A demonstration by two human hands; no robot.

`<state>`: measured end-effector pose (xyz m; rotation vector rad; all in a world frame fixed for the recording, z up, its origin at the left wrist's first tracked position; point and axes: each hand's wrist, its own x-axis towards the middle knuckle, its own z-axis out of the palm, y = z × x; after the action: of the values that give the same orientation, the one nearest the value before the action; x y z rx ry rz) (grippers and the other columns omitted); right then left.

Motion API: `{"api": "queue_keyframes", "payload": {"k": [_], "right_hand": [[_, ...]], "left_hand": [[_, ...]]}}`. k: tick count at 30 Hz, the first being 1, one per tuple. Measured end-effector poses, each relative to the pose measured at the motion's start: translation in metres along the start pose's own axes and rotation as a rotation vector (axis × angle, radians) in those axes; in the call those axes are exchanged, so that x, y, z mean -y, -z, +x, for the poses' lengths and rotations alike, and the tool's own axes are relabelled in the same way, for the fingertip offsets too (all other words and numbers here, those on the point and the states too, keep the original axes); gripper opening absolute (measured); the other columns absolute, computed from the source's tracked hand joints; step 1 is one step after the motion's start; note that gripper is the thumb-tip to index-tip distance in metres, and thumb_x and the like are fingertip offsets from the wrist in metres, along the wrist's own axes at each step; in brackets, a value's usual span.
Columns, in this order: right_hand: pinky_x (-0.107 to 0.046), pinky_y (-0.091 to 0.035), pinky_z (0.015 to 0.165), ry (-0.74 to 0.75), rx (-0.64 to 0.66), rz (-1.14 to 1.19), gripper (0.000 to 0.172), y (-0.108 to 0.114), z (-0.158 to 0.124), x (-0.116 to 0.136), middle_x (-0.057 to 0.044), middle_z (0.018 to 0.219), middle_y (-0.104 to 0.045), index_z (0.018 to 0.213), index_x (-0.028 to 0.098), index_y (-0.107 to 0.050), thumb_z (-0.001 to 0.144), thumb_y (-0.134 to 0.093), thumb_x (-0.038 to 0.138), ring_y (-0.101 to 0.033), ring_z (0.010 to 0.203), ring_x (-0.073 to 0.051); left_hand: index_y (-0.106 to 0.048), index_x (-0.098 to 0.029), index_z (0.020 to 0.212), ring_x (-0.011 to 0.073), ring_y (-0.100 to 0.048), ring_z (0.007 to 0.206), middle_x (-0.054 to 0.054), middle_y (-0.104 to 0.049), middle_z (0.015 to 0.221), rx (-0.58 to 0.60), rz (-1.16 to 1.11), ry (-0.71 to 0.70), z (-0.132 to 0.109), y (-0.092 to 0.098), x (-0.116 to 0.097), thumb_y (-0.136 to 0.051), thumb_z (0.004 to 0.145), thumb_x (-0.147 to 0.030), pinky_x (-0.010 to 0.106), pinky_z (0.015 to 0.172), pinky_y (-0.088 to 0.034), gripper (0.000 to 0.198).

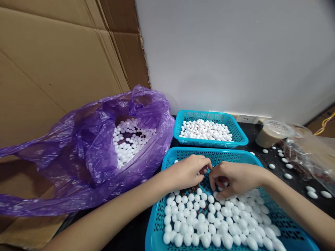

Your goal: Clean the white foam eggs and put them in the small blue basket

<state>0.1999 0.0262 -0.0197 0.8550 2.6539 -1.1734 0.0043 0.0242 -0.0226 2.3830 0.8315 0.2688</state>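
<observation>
Both of my hands work inside the near blue plastic basket (155, 223), above a layer of smooth white egg-shaped balls (201, 218). My left hand (192, 170) is at the basket's far side with its fingers curled down and closed. Beneath it lie some small dark reddish-brown bits (192, 190); whatever its fingertips hold is hidden. Just to the right, my right hand (232, 177) bends over the balls, thumb and fingers curled inwards. Its fingertips touch the balls, and white shows between them, but I cannot make out what is gripped.
A second blue basket (211, 142) with white balls stands behind. On the left a purple plastic bag (99, 139) gapes open, more balls inside. Loose balls (288, 176) dot the black table, near a lidded plastic cup (272, 134) and a clear bag (300, 157). Cardboard (52, 69) stands left.
</observation>
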Motion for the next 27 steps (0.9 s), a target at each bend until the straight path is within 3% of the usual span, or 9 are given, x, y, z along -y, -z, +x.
{"api": "queue_keyframes", "payload": {"k": [9, 14, 20, 24, 27], "right_hand": [[-0.019, -0.037, 0.050, 0.020, -0.010, 0.204, 0.021, 0.006, 0.000, -0.006, 0.003, 0.063, -0.054, 0.085, 0.015, -0.062, 0.073, -0.067, 0.031, -0.049, 0.055, -0.008], [-0.021, -0.039, 0.054, 0.068, -0.091, 0.314, 0.017, 0.010, -0.002, -0.006, 0.001, 0.069, -0.055, 0.083, 0.015, -0.059, 0.076, -0.065, 0.029, -0.047, 0.058, -0.008], [-0.025, -0.042, 0.063, 0.232, -0.373, 0.581, 0.010, 0.010, -0.006, -0.009, -0.001, 0.079, -0.054, 0.083, 0.017, -0.056, 0.079, -0.063, 0.023, -0.049, 0.069, -0.011], [-0.022, -0.040, 0.053, 0.295, -0.597, 0.739, 0.008, 0.009, -0.003, -0.014, 0.000, 0.077, -0.052, 0.084, 0.020, -0.057, 0.080, -0.062, 0.024, -0.047, 0.062, -0.009], [-0.021, -0.039, 0.049, 0.284, -0.695, 0.771, 0.007, 0.009, 0.001, -0.018, 0.001, 0.074, -0.051, 0.084, 0.021, -0.058, 0.079, -0.063, 0.024, -0.047, 0.060, -0.009]], "left_hand": [[-0.051, -0.017, 0.105, 0.0164, -0.054, 0.088, 0.004, -0.054, 0.097, 0.001, -0.094, -0.025, -0.005, -0.002, 0.004, -0.045, 0.066, 0.001, 0.026, 0.071, -0.047, 0.043], [-0.049, -0.019, 0.107, 0.0176, -0.053, 0.094, 0.004, -0.051, 0.104, -0.062, -0.125, -0.016, -0.005, -0.001, 0.004, -0.042, 0.067, 0.001, 0.027, 0.075, -0.048, 0.045], [-0.043, -0.024, 0.122, 0.0166, -0.053, 0.099, 0.004, -0.048, 0.109, -0.231, -0.210, -0.047, -0.004, 0.003, 0.000, -0.046, 0.070, 0.002, 0.028, 0.081, -0.050, 0.058], [-0.046, -0.027, 0.120, 0.0115, -0.055, 0.095, 0.001, -0.049, 0.108, -0.362, -0.318, -0.116, -0.005, 0.006, -0.004, -0.049, 0.075, 0.002, 0.024, 0.082, -0.052, 0.053], [-0.051, -0.025, 0.114, 0.0105, -0.055, 0.094, 0.000, -0.051, 0.102, -0.418, -0.312, -0.148, -0.007, 0.008, -0.006, -0.048, 0.077, 0.002, 0.023, 0.083, -0.052, 0.046]]}}
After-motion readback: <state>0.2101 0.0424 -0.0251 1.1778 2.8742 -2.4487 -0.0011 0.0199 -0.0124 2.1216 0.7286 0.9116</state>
